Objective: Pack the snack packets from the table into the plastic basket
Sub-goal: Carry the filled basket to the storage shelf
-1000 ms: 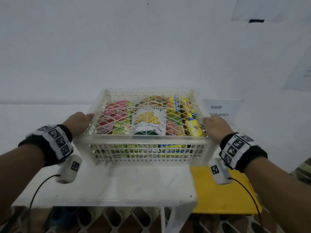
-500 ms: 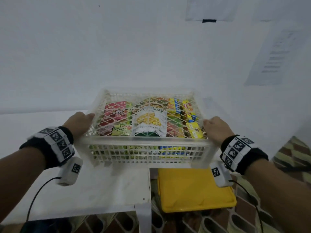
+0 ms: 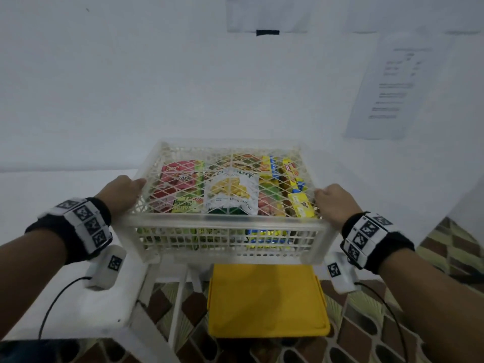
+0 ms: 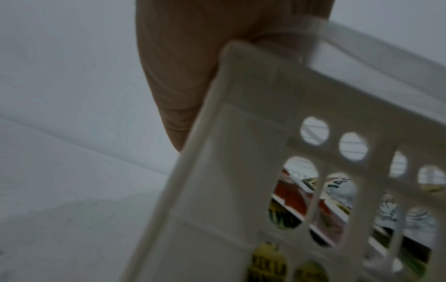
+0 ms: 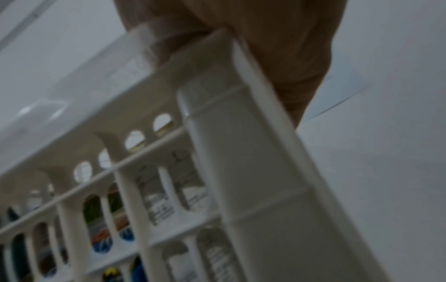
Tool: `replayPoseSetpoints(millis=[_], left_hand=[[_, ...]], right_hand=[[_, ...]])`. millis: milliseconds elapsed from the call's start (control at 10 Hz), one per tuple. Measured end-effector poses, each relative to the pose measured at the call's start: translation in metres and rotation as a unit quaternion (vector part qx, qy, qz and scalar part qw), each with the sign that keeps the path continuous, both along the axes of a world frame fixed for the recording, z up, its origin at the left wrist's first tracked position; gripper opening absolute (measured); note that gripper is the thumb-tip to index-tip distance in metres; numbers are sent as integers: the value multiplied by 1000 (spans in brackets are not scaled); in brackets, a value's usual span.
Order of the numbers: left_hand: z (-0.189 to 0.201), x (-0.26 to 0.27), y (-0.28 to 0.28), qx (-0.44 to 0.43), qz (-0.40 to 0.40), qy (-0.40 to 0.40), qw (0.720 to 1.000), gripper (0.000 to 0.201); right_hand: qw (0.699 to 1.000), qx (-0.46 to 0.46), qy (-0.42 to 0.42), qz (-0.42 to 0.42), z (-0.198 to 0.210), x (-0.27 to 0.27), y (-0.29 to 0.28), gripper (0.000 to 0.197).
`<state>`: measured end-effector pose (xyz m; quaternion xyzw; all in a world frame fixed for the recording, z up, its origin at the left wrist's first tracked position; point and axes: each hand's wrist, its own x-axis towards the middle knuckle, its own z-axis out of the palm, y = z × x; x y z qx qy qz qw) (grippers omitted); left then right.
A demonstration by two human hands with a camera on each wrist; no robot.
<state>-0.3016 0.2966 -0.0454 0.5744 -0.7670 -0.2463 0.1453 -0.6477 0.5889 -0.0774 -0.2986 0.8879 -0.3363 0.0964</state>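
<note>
At the left rim, the left hand grips the basket, held up past the table edge, above a yellow lid. Snack packets fill it under a mesh cover; packing looks done. The right hand grips the right rim.

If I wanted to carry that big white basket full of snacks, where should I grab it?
Probably by the thick top rim of the short ends, one hand from each side, as the left hand and right hand grip the plastic basket here. It is wide and loaded with snack packets, so holding both ends should keep it level.
</note>
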Motion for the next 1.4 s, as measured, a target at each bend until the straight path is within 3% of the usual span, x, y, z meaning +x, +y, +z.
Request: replayPoseSetpoints(millis=[100, 200, 300, 600, 800, 1000, 1400], left_hand=[[-5, -29, 16, 22, 25, 51, 998, 42], [-15, -60, 23, 6, -14, -7, 1000, 24], [-21, -90, 37, 16, -27, 41, 999, 39], [-71, -156, 74, 28, -42, 61, 997, 42], [-145, -166, 91, 24, -2, 29, 999, 42], [-251, -166, 87, 65, 11, 49, 997, 50], [-422, -164, 77, 109, 42, 50, 992, 40]], right_hand=[[1000, 0, -7, -9, -5, -29, 18, 33], [1000, -4, -15, -18, -11, -54, 34, 35], [999, -6, -26, -35, -18, -74, 49, 38], [997, -9, -23, -68, -72, -114, 86, 39], [997, 9, -46, -53, -145, -135, 89, 28], [996, 43, -65, -48, -226, -144, 85, 29], [989, 44, -131, -61, -402, -143, 63, 22]])
